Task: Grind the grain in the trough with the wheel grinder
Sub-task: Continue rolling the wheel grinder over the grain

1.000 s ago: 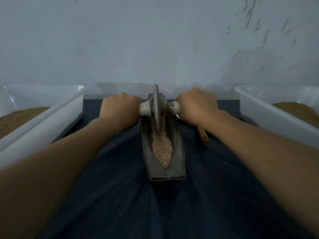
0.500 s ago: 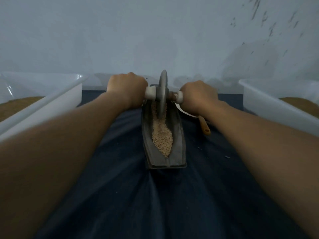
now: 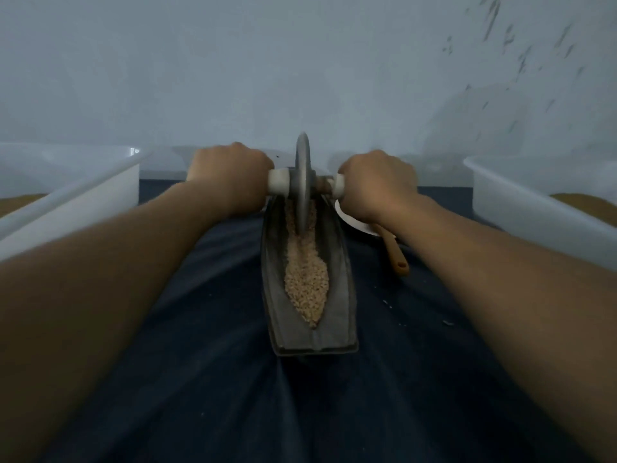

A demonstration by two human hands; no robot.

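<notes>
Your left grip (image 3: 230,177) is curled tight round the white axle end on its side of the wheel grinder (image 3: 303,185), and your right grip (image 3: 377,185) is wrapped round the other end. The wheel stands upright between them, its rim down in the trough (image 3: 340,295). Most of the grain (image 3: 305,279) lies nearer you than both grips, heaped toward the trough's near end.

If one grip pushes harder than the other, the wheel may tilt, ride up the trough wall and spill grain onto the desk (image 3: 217,362). Pull back too fast and you could plough the heap over the near end. Just below your right grip sit a white plate (image 3: 350,220) and a brown spoon (image 3: 395,253); a dropped wrist could knock them.
</notes>
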